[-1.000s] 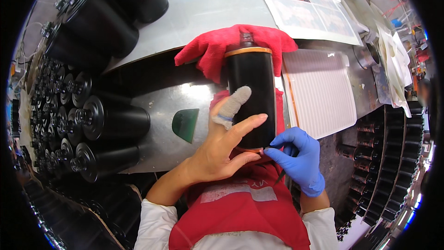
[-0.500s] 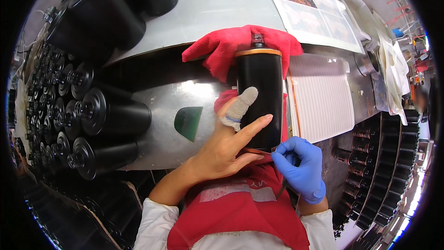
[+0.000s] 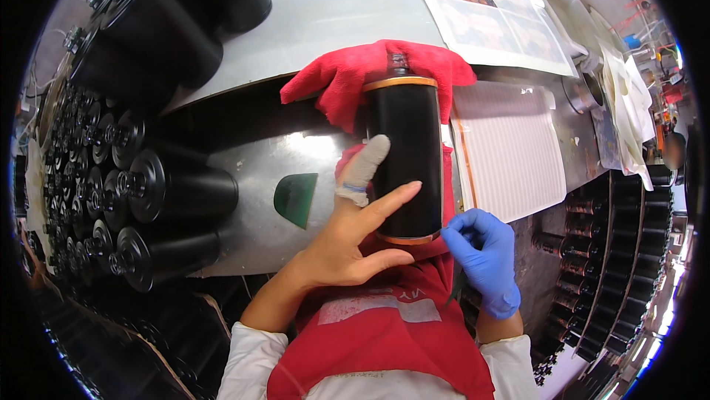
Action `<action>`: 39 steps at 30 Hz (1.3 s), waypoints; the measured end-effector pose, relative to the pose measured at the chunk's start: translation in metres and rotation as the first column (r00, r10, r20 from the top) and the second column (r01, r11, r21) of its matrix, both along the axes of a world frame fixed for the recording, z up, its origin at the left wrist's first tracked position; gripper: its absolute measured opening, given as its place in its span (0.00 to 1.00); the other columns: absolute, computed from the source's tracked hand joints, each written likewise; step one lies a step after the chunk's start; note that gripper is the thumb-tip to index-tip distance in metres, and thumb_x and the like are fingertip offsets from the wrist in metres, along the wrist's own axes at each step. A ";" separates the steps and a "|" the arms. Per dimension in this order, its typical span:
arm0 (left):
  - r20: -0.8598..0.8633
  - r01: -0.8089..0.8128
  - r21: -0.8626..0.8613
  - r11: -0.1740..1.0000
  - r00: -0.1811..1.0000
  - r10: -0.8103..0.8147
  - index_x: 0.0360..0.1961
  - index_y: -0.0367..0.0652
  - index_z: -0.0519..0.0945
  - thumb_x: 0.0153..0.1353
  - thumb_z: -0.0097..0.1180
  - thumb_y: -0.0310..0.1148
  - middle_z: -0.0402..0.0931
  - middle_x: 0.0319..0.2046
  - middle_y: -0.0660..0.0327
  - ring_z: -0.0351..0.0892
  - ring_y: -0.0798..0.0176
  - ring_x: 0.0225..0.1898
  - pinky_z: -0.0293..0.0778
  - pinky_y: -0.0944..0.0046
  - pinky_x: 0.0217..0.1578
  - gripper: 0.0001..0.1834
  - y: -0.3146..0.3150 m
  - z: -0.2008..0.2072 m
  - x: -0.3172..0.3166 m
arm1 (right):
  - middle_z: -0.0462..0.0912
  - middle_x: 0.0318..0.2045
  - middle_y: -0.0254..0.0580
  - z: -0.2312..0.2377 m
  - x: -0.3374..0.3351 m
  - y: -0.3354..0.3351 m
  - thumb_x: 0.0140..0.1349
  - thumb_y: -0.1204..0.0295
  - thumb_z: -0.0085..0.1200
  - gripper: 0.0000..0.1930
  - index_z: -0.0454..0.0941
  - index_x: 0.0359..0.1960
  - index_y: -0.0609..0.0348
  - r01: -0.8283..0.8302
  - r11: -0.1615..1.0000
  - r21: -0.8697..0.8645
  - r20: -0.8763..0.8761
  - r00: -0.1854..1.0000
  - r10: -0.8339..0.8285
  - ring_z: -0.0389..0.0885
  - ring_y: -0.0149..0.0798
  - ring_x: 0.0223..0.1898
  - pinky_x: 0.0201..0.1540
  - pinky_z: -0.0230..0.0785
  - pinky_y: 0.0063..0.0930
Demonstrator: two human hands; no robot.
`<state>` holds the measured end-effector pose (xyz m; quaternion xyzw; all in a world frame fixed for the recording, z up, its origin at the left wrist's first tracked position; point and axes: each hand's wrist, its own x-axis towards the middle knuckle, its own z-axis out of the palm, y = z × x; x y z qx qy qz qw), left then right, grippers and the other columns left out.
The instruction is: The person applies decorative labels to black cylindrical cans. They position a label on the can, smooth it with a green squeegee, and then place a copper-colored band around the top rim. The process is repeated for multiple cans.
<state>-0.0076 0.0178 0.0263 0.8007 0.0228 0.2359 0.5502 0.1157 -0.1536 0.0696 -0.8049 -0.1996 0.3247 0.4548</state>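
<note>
Head view, nearest me: my right hand, in its blue glove, is pinched shut on a thin dark tool and has come back up to the copper-coloured band at the near end of the black cylinder, after dipping lower half a second ago, so work on that edge looks resumed. My left hand stays spread open, bandaged finger and palm steadying the cylinder's side. It lies on a red cloth on the counter; beyond lie printed sheets.
</note>
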 end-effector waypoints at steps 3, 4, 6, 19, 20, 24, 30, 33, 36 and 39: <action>-0.028 -0.039 -0.152 0.988 0.999 0.035 0.60 0.43 0.68 0.47 0.65 0.30 0.40 0.67 0.41 0.35 0.43 0.69 0.37 0.54 0.65 0.36 -0.009 -0.012 -0.003 | 0.74 0.20 0.24 -0.008 0.009 -0.004 0.55 0.75 0.58 0.04 0.78 0.30 0.61 0.022 1.000 0.005 -0.064 0.998 -0.021 0.67 0.16 0.21 0.25 0.61 0.11; -0.050 -0.059 -0.200 0.978 0.998 0.050 0.60 0.42 0.67 0.48 0.64 0.29 0.40 0.67 0.41 0.33 0.43 0.70 0.36 0.54 0.65 0.35 -0.013 -0.014 -0.004 | 0.75 0.21 0.24 -0.011 0.010 -0.004 0.56 0.74 0.58 0.04 0.77 0.30 0.61 0.025 1.000 0.015 -0.122 0.992 -0.023 0.67 0.16 0.21 0.25 0.61 0.11; -0.106 -0.033 -0.152 0.988 0.994 0.017 0.63 0.32 0.57 0.49 0.60 0.23 0.52 0.63 0.47 0.50 0.55 0.66 0.46 0.60 0.63 0.40 -0.017 -0.012 -0.007 | 0.75 0.23 0.25 -0.016 0.010 -0.003 0.57 0.74 0.57 0.04 0.76 0.31 0.61 0.029 0.999 0.034 -0.239 0.971 -0.020 0.67 0.16 0.23 0.26 0.61 0.10; -0.089 -0.077 -0.538 0.839 0.995 0.034 0.65 0.32 0.53 0.50 0.58 0.20 0.57 0.62 0.49 0.61 0.57 0.61 0.54 0.63 0.61 0.41 -0.043 0.005 0.007 | 0.73 0.25 0.26 -0.024 0.019 -0.005 0.58 0.74 0.55 0.05 0.74 0.33 0.61 -0.086 0.990 0.110 -0.264 0.958 0.113 0.65 0.17 0.24 0.28 0.61 0.12; -0.057 -0.062 -0.615 0.786 0.998 0.034 0.65 0.33 0.53 0.50 0.57 0.19 0.57 0.62 0.49 0.61 0.58 0.61 0.54 0.63 0.61 0.41 -0.044 0.004 0.007 | 0.73 0.25 0.26 -0.024 0.020 -0.005 0.58 0.74 0.55 0.05 0.73 0.33 0.61 -0.096 0.989 0.115 -0.266 0.956 0.124 0.65 0.17 0.24 0.28 0.62 0.12; -0.094 -0.153 -0.526 0.837 0.988 0.122 0.66 0.36 0.53 0.48 0.56 0.18 0.61 0.59 0.50 0.65 0.61 0.58 0.60 0.64 0.57 0.42 -0.052 0.006 0.014 | 0.73 0.25 0.27 -0.027 0.020 -0.006 0.58 0.73 0.55 0.05 0.74 0.33 0.61 -0.124 0.981 0.148 -0.231 0.960 0.156 0.64 0.18 0.23 0.28 0.62 0.13; -0.207 -0.271 -0.030 0.962 0.943 0.259 0.65 0.38 0.54 0.44 0.66 0.24 0.54 0.61 0.48 0.57 0.51 0.62 0.58 0.59 0.59 0.47 -0.056 0.023 0.025 | 0.74 0.24 0.29 -0.025 0.030 -0.007 0.59 0.72 0.54 0.05 0.74 0.33 0.60 -0.072 0.982 0.176 -0.296 0.947 0.122 0.67 0.18 0.23 0.26 0.63 0.13; -0.218 -0.241 0.044 0.970 0.945 0.245 0.66 0.42 0.54 0.40 0.70 0.26 0.51 0.62 0.44 0.48 0.47 0.66 0.52 0.56 0.62 0.51 -0.055 0.030 0.023 | 0.77 0.30 0.34 -0.064 0.069 -0.038 0.59 0.70 0.54 0.12 0.73 0.41 0.62 0.428 0.837 0.341 -0.767 0.641 -0.015 0.72 0.21 0.25 0.29 0.67 0.18; -0.158 -0.247 0.168 0.954 0.949 0.273 0.66 0.45 0.56 0.39 0.71 0.26 0.59 0.57 0.44 0.60 0.46 0.57 0.57 0.58 0.57 0.51 -0.050 0.024 0.021 | 0.77 0.35 0.37 -0.063 0.068 -0.050 0.57 0.71 0.54 0.16 0.69 0.47 0.63 0.530 0.788 0.313 -0.781 0.616 -0.105 0.76 0.25 0.30 0.37 0.72 0.21; -0.098 -0.244 0.183 0.952 0.959 0.265 0.66 0.47 0.56 0.37 0.72 0.25 0.51 0.61 0.39 0.53 0.43 0.62 0.52 0.56 0.61 0.53 -0.047 0.016 0.022 | 0.77 0.37 0.38 -0.033 0.048 -0.049 0.56 0.74 0.53 0.17 0.68 0.48 0.63 0.452 0.826 0.338 -0.497 0.830 -0.251 0.77 0.29 0.36 0.43 0.72 0.24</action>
